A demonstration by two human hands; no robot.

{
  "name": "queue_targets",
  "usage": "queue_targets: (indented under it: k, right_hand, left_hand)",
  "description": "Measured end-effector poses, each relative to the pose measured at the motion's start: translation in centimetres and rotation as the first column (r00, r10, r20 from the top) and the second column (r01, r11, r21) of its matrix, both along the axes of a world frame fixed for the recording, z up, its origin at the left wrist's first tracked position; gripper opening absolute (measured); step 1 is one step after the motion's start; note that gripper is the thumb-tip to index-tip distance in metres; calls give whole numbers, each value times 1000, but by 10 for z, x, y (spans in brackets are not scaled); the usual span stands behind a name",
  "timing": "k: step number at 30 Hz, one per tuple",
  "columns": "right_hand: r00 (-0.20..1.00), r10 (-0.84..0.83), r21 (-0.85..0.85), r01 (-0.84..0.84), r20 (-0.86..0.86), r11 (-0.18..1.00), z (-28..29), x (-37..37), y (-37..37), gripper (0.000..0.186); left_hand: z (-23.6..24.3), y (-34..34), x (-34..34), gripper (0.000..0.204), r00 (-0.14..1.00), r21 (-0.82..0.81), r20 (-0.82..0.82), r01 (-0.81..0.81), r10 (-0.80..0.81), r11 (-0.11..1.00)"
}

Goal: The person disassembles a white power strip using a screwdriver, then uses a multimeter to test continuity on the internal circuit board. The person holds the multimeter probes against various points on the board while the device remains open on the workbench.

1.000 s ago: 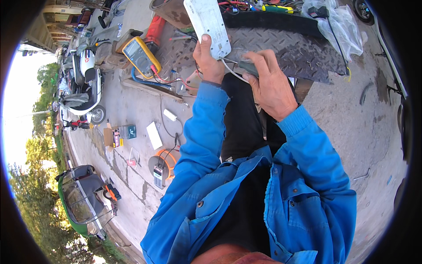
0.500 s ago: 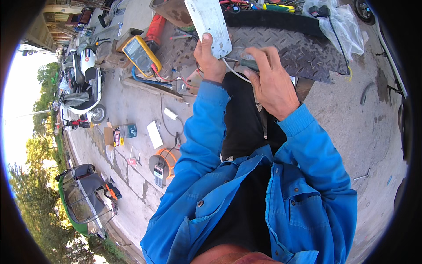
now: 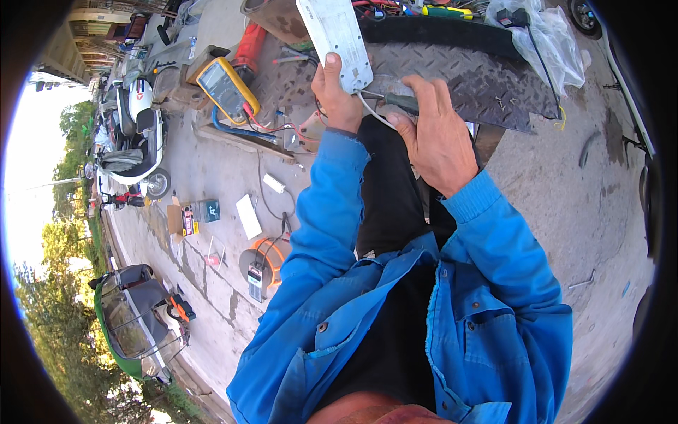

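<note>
My left hand (image 3: 337, 102) is closed around the lower end of a white power strip (image 3: 337, 35), its thumb lying on the flat face with small screw holes. A white cable (image 3: 373, 113) comes out of that end and runs toward my right hand (image 3: 446, 150). The right fingers and thumb are closed about the dark green handle of a screwdriver (image 3: 402, 104). Its thin shaft points left, to the cable end of the strip. Where exactly the tip sits is too small to tell.
A yellow multimeter (image 3: 227, 90) with red leads lies left of the strip, beside a red tool (image 3: 249, 48). Under my hands stretches a tread-plate bench top (image 3: 466, 78). A plastic bag (image 3: 554, 49) hangs at its right. An orange cable reel (image 3: 267, 258) stands on the ground.
My right hand has shifted slightly, and its fingers have moved along the screwdriver handle, so more of it shows. The left hand and the power strip have stayed in place.
</note>
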State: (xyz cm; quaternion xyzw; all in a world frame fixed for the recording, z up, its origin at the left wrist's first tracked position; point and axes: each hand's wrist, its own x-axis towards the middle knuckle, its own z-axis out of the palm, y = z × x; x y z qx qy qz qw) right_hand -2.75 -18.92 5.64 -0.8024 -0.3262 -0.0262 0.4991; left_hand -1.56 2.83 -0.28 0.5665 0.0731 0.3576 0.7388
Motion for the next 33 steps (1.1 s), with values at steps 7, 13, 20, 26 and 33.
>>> queue_targets:
  k: [7, 13, 20, 26, 33]
  right_hand:
    - [971, 164, -75, -154, 172, 985, -9, 11, -5, 35]
    - [997, 53, 7, -53, -59, 999, -4, 7, -3, 27]
    - [956, 174, -71, -162, 235, 984, -13, 16, -5, 30]
    - [994, 71, 39, -74, 79, 996, -11, 4, -3, 29]
    - [990, 117, -42, -114, 73, 993, -16, 9, -4, 31]
  left_hand:
    - [-1, 1, 0, 72, 1000, -15, 28, 14, -13, 1000]
    - [-4, 1, 2, 73, 999, -22, 33, -1, 2, 1000]
    - [-2, 2, 3, 72, 999, -8, 32, 20, -20, 1000]
    - [-3, 0, 1, 71, 1000, -19, 15, 3, -3, 1000]
    - [-2, -1, 2, 70, 999, -1, 39, 7, -7, 1000]
